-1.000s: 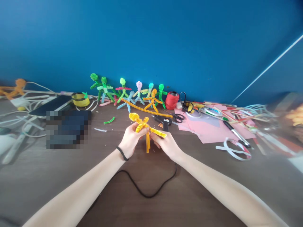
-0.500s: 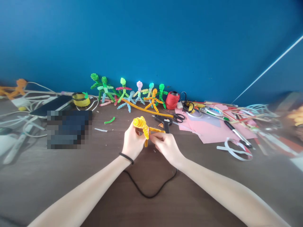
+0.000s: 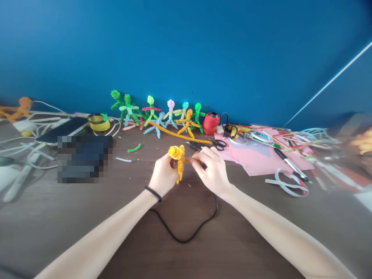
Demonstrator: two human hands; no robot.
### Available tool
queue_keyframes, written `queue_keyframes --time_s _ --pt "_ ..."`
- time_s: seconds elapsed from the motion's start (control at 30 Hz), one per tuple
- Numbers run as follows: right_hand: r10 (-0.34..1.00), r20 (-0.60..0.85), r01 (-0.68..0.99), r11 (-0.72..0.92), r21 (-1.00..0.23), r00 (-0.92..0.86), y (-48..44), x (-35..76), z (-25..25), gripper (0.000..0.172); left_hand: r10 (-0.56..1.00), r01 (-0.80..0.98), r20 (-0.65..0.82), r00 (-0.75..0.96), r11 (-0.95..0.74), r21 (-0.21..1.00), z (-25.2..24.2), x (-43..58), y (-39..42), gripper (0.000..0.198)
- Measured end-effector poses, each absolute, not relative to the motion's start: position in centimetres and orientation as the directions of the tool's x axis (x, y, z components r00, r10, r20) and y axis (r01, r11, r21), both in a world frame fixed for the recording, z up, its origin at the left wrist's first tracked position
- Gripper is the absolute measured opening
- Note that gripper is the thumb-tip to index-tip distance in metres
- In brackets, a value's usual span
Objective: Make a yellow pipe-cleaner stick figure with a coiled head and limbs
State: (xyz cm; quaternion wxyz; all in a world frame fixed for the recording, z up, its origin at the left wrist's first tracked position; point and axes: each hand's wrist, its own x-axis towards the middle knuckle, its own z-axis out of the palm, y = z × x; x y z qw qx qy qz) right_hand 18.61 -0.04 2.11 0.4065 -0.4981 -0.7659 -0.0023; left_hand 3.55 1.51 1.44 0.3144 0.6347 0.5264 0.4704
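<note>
A yellow pipe-cleaner figure (image 3: 179, 164) with a coiled head is held up over the middle of the table. My left hand (image 3: 162, 175) is closed around its side; those fingertips are partly hidden behind it. On the other side, my right hand (image 3: 213, 171) pinches a limb of the figure that sticks out to the right. A black hot glue gun (image 3: 196, 146) lies just beyond my right hand, which covers most of it. Black-handled scissors (image 3: 220, 145) and a long orange pipe cleaner (image 3: 180, 134) lie behind.
Several pipe-cleaner figures (image 3: 150, 108) stand along the blue wall. A red spool (image 3: 211, 123) is beside them. Pink paper (image 3: 255, 161), a marker (image 3: 290, 164) and strips lie right. Phones (image 3: 65, 130) and white cables are left. A black cord (image 3: 183, 242) loops in front.
My right hand has moved slightly right and up, now over the glue gun's handle, still pinching the limb. The figure has turned a little and shifted right in my left hand.
</note>
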Motion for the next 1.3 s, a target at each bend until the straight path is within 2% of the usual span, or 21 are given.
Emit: queue_keyframes --time_s 0.07,0.17,0.33,0.47,0.6,0.73,0.87,0.93,1.07,1.3 --pt "0.753 0.629 0.726 0.542 -0.424 -0.194 0.1 18.6 2.1 0.019 0.964 0.397 0.261 0.039 -0.255 0.882 1.5 3.5 1.5 0.006" --pt "0.812 0.556 0.619 0.532 -0.577 -0.179 0.1 18.6 2.1 0.02 0.959 0.447 0.26 0.113 -0.282 0.849 1.6 3.4 1.5 0.004" --pt "0.956 0.26 0.395 0.294 -0.87 -0.138 0.6 18.8 1.9 0.019 0.935 0.445 0.289 0.206 -0.352 0.823 1.6 3.4 1.4 0.009" --pt "0.964 0.078 0.217 0.136 -0.967 -0.254 1.3 19.2 1.6 0.02 0.923 0.395 0.292 0.253 -0.374 0.839 1.7 3.5 1.3 0.005" --pt "0.94 -0.033 0.1 0.001 -0.995 -0.339 1.7 19.4 1.4 0.027 0.907 0.37 0.276 0.319 -0.387 0.844 1.6 3.4 1.4 0.008" --pt "0.962 0.038 0.062 0.057 -0.996 -0.272 1.5 19.2 1.6 0.025 0.916 0.208 0.223 0.333 -0.302 0.93 1.4 3.6 1.6 0.013" --pt "0.976 0.13 0.132 0.154 -0.979 -0.176 1.0 18.8 1.8 0.02 0.941 -0.066 0.139 0.31 -0.124 0.99 1.4 3.9 1.7 0.028" --pt "0.976 0.167 0.184 0.191 -0.964 -0.141 0.7 18.7 1.7 0.019 0.946 -0.154 0.1 0.308 -0.054 0.987 1.3 4.0 1.7 0.029" --pt "0.96 0.227 0.316 0.268 -0.91 -0.161 0.4 18.8 1.7 0.021 0.954 -0.184 0.064 0.291 -0.01 0.983 1.1 3.8 2.0 0.026" --pt "0.934 0.213 0.436 0.326 -0.839 -0.288 0.5 19.3 1.9 0.022 0.96 -0.186 0.058 0.273 -0.006 0.982 0.8 3.4 2.3 0.034"
